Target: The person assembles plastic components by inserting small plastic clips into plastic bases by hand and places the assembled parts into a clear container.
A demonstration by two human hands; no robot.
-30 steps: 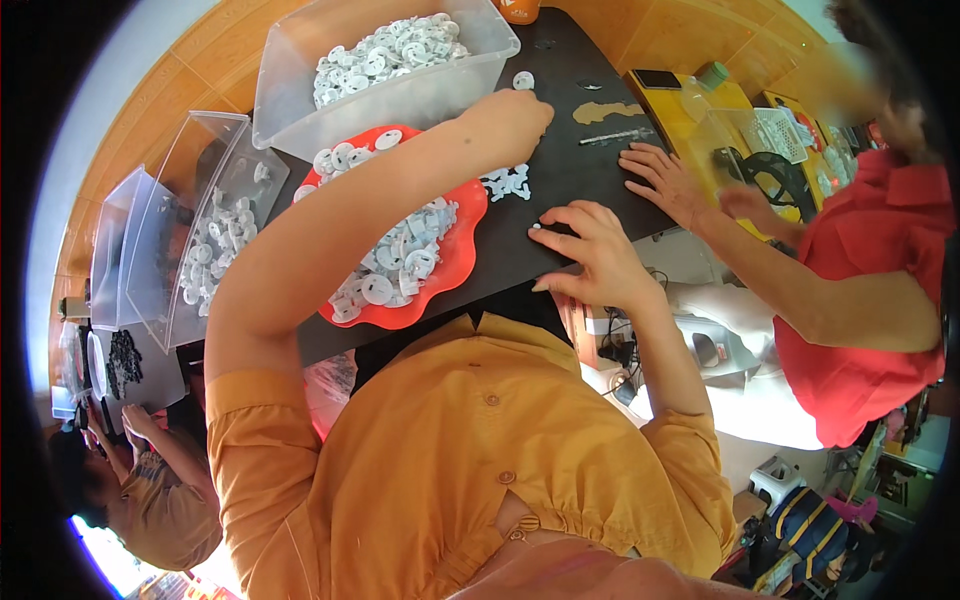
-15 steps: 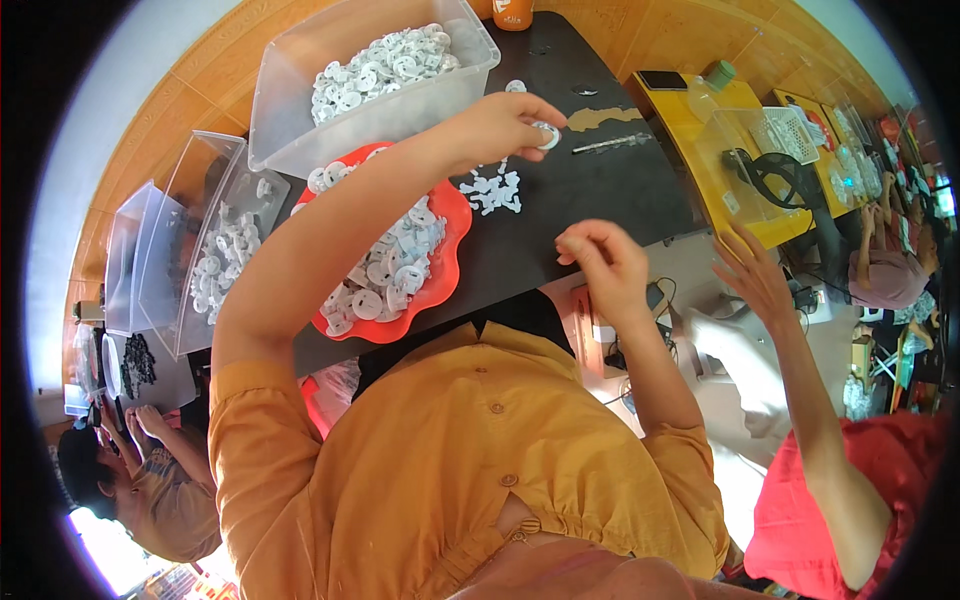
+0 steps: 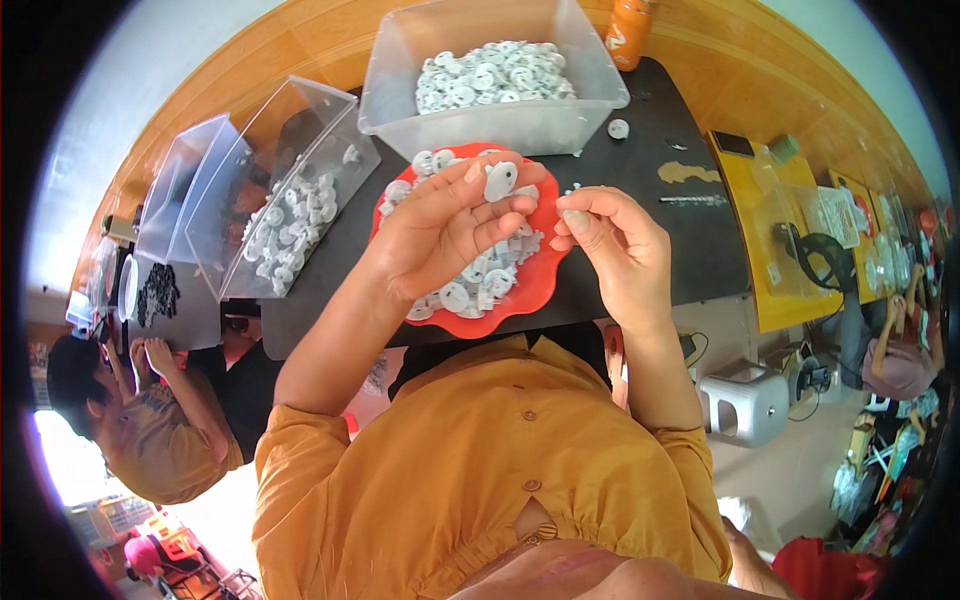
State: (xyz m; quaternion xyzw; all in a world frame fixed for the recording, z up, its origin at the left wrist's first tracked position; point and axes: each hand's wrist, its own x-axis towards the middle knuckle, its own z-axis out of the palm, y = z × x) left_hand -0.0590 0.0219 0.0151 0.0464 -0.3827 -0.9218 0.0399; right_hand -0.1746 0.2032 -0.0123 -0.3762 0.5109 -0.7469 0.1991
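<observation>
1. Over the red plate (image 3: 545, 290), the left hand (image 3: 440, 225) pinched a white disc (image 3: 499, 181) in closed fingers.
2. The right hand (image 3: 610, 235) pinched something too small to tell.
3. Half a second before, both hands were apart over the black worktop (image 3: 700, 250).

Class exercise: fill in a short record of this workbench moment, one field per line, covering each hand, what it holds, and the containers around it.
left hand: left hand raised over the red plate, pinching a small white disc in its fingertips
right hand: right hand beside it, fingertips pinched together; whatever they hold is too small to tell
plate contents: heap of white round parts
container behind plate: clear bin holding more white parts
containers on the left: tilted clear bin, partly filled
surface: black mat on a wooden bench
bystander: seated person, lower left
</observation>
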